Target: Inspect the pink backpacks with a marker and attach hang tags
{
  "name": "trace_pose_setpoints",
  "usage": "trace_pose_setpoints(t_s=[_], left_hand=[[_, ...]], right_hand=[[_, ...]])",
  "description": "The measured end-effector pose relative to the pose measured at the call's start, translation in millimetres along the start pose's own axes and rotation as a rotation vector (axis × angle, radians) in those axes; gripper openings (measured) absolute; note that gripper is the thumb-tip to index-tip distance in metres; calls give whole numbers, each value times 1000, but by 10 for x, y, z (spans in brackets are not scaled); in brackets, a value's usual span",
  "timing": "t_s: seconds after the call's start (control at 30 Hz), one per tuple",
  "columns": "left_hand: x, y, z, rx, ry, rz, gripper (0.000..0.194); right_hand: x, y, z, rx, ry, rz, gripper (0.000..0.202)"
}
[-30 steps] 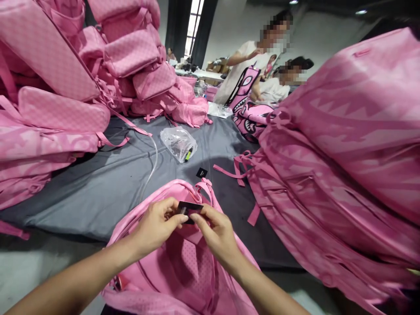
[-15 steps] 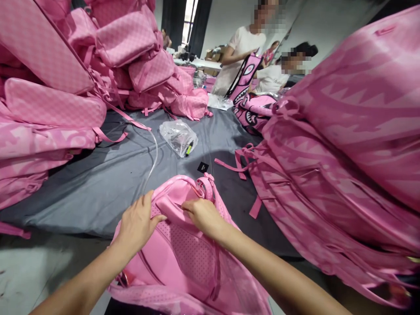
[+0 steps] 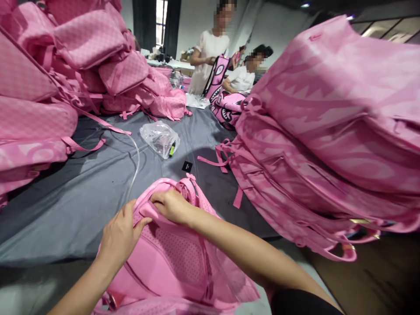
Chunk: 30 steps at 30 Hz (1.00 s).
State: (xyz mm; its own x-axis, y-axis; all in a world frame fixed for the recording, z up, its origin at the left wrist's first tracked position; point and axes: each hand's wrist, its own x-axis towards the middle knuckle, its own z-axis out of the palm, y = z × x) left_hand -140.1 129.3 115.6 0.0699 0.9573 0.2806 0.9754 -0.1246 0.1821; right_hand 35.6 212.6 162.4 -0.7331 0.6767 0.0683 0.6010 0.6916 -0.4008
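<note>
A pink backpack [image 3: 183, 253] with a dotted mesh panel lies at the table's front edge, its strap side facing up. My left hand [image 3: 121, 232] grips the left edge of its upper part, thumb on top and fingers around the outer side. My right hand [image 3: 170, 205] is closed on the pink fabric near the top, knuckles up; its fingertips are partly hidden in the folds. The backpack's top loop [image 3: 187, 188] stands just right of my right hand. A small black tag [image 3: 187, 166] lies on the cloth beyond the backpack.
Checked pink bags [image 3: 88, 39] are heaped at the left. Large pink camouflage backpacks [image 3: 315, 144] are stacked at the right. On the grey cloth [image 3: 82, 188] lie a clear plastic bag [image 3: 157, 135] and a yellow-green marker [image 3: 172, 149]. Two people in white work at the back.
The view has turned to the right, so the surroundings sit further left. My right hand has moved left along the backpack's top, closer to my left hand, which keeps its grip.
</note>
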Motion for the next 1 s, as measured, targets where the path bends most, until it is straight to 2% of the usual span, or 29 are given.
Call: trace_pose_setpoints(t_s=[0.1, 0.2, 0.23, 0.3, 0.37, 0.43, 0.53, 0.57, 0.63, 0.7, 0.77, 0.9, 1.0], left_hand=[[3, 4, -46, 0, -32, -10, 40], [-9, 4, -83, -5, -37, -32, 43], [-14, 0, -84, -3, -34, -41, 45], [-25, -12, -68, 6, -19, -56, 49], [-34, -18, -46, 11, -3, -65, 49], [-35, -3, -42, -15, 59, -25, 50], [3, 81, -77, -19, 206, 163, 55], [27, 122, -90, -7, 226, 241, 55], [79, 204, -101, -9, 193, 348, 47], [120, 259, -86, -77, 138, 379, 34], [134, 271, -55, -160, 131, 374, 26], [107, 222, 9, -229, 169, 399, 24], [96, 200, 39, -235, 189, 415, 27]], right_hand=[[-37, -16, -116, -269, -105, -114, 16], [-251, 114, -239, -435, -266, -258, 16], [-356, 188, -269, -464, -327, -252, 18], [-585, 341, -313, -514, -428, -151, 19], [-772, 445, -335, -546, -435, -42, 18], [-853, 466, -321, -547, -331, -7, 16], [-772, 389, -232, -485, -177, -123, 18], [-716, 358, -197, -468, -160, -165, 18], [-616, 312, -141, -458, -139, -224, 18], [-563, 301, -107, -477, -70, -271, 19], [-557, 322, -87, -510, 56, -354, 22], [-547, 401, -26, -546, 360, -605, 19], [-466, 428, 32, -499, 463, -676, 18]])
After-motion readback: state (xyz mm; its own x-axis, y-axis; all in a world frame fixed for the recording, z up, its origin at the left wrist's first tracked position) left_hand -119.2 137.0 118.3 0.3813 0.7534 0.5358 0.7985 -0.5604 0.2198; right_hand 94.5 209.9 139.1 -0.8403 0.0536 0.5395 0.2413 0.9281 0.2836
